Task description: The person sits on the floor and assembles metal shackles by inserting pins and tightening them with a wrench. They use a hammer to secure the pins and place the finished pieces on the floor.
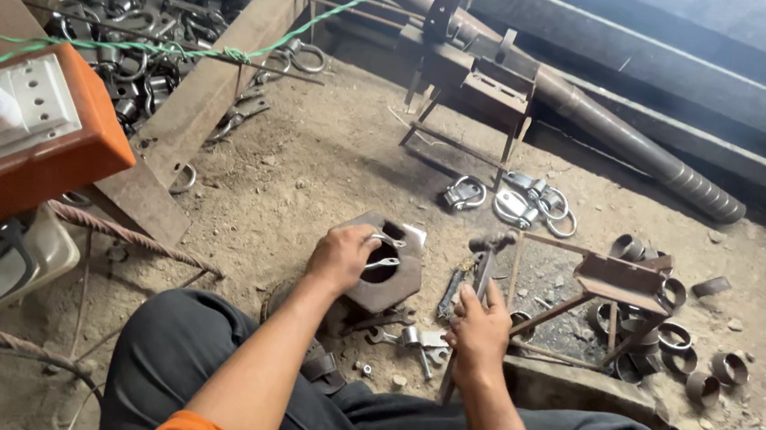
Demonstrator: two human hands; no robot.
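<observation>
Near the centre of the frame the left hand (339,257) was closed on a small bright metal clamp piece (385,252), pressing it onto a hexagonal steel block (392,269) that lay on the dirt floor (310,164). Just right of it, the right hand (478,335) was wrapped tight around the handle of a hammer (482,260), its head raised a little above and to the right of the block. The step looked like the shaping or seating of the piece on the block; a blow would have called for the piece to sit steady and the holding fingers to stay off the strike point. More finished clamps (506,203) lay above the block, and short pipe rings (686,351) were scattered at the right. A heap of shackles (127,35) filled the upper left, beside an orange box with sockets (10,139). The place looked like a rough, cluttered workshop with a dusty earthen floor.
</observation>
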